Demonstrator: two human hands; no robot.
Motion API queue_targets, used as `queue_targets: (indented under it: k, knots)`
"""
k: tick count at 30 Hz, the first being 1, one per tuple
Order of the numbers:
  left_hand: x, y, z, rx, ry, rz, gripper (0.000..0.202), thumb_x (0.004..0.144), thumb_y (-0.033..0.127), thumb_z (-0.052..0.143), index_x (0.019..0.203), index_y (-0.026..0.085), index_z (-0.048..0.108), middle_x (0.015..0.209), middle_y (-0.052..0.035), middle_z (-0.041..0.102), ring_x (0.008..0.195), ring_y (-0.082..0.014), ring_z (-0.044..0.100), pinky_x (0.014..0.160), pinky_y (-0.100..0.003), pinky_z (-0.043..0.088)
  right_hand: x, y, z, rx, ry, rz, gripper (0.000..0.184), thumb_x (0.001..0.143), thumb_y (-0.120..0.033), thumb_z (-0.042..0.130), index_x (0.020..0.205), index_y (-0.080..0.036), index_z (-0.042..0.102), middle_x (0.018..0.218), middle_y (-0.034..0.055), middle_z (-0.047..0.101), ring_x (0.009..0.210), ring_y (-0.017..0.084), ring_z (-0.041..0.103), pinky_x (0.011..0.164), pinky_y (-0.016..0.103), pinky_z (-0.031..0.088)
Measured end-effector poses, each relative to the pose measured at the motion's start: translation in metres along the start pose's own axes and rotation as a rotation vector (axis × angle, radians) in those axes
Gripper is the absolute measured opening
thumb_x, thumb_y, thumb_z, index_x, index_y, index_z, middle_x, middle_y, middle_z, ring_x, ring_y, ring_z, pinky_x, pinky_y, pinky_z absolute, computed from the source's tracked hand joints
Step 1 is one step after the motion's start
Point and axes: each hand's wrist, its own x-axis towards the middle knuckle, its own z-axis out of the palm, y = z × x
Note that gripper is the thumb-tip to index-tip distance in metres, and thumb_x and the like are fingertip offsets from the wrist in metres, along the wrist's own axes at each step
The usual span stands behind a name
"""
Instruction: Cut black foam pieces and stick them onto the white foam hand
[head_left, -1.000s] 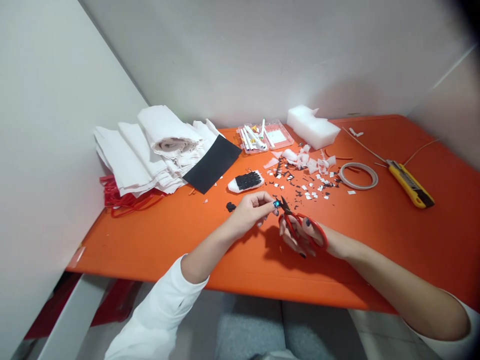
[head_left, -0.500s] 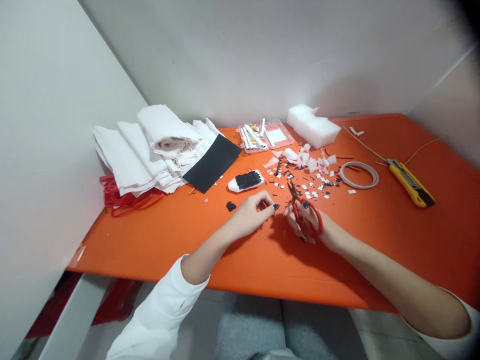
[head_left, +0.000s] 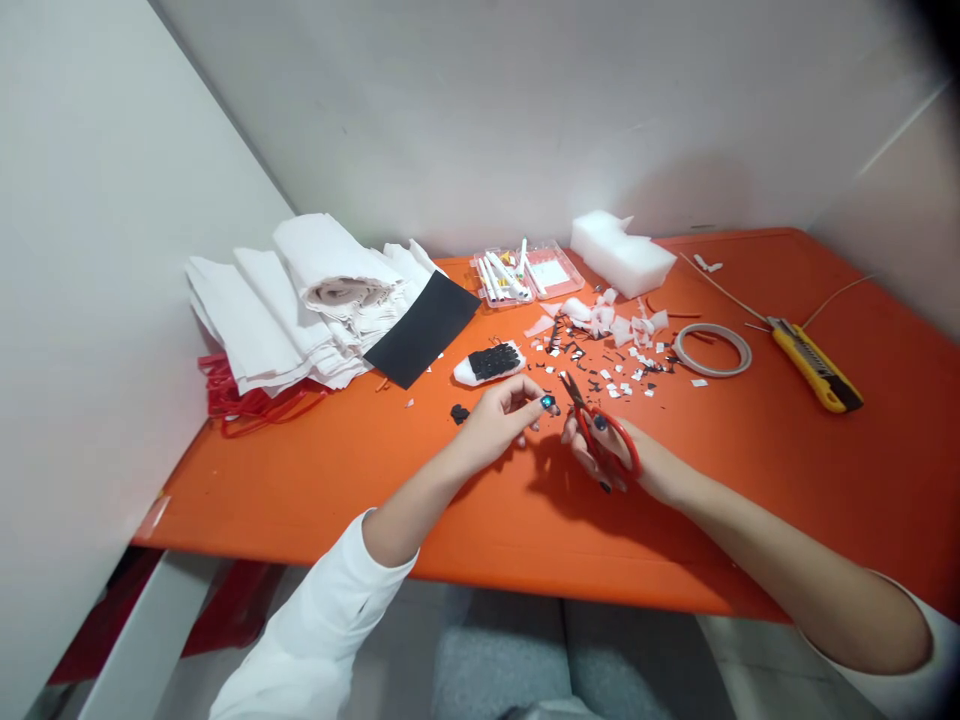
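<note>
My left hand [head_left: 504, 418] is closed in a pinch above the orange table [head_left: 315, 500]. At its fingertips there may be something small and dark, too small to make out beside the dark nails. My right hand [head_left: 596, 455] holds red-handled scissors [head_left: 616, 445], their blades pointing up and left, close to the left fingertips. Just beyond my left hand lies a white, rounded foam piece [head_left: 466, 373] partly covered with overlapping black pieces [head_left: 496, 358]. A small pile of black pieces [head_left: 459, 413] sits left of that hand.
Black and white scraps [head_left: 619, 380] are strewn past the scissors. Behind stand a marker box [head_left: 559, 272] and a white foam block [head_left: 622, 255]. A tape roll [head_left: 739, 368] and yellow utility knife [head_left: 817, 365] lie right. Folded white cloth [head_left: 255, 320] and a black sheet [head_left: 424, 330] are left.
The scissors have shifted slightly left, and their blades now point more toward the left fingertips. My left hand has turned a little, with its lower fingers showing more.
</note>
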Motion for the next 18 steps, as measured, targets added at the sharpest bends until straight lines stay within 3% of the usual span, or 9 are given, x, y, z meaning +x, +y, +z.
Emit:
queue_targets:
  k: [4, 11, 18]
  knots:
    - [-0.0021, 0.0065, 0.0005, -0.120, -0.026, -0.002, 0.027, 0.078, 0.041, 0.064, 0.083, 0.016, 0.055, 0.067, 0.0029, 0.049, 0.057, -0.0069, 0.046, 0.047, -0.016, 0.039, -0.0042, -0.0076, 0.0033, -0.037, -0.107, 0.024, 0.046, 0.086, -0.064, 0.047, 0.091, -0.018, 0.049, 0.063, -0.0049, 0.044, 0.044, 0.006, 0.035, 0.042, 0.021, 0.032]
    - [-0.0032, 0.0069, -0.0009, -0.168, -0.067, -0.019, 0.027, 0.077, 0.040, 0.065, 0.080, 0.017, 0.052, 0.066, 0.0045, 0.049, 0.052, -0.0048, 0.043, 0.048, -0.017, 0.036, -0.0063, -0.0095, 0.0034, -0.076, -0.141, 0.031, 0.045, 0.085, -0.064, 0.048, 0.088, -0.020, 0.047, 0.064, -0.0046, 0.042, 0.048, 0.008, 0.033, 0.045, 0.022, 0.032]
    - [-0.0029, 0.0078, -0.0056, -0.082, -0.090, -0.019, 0.024, 0.078, 0.038, 0.064, 0.080, 0.016, 0.053, 0.076, 0.0003, 0.058, 0.055, -0.0056, 0.045, 0.050, -0.018, 0.037, -0.0066, -0.0112, 0.0005, -0.174, -0.082, 0.102, 0.023, 0.093, -0.042, 0.048, 0.090, -0.020, 0.051, 0.061, -0.0061, 0.040, 0.050, 0.008, 0.035, 0.047, 0.021, 0.032]
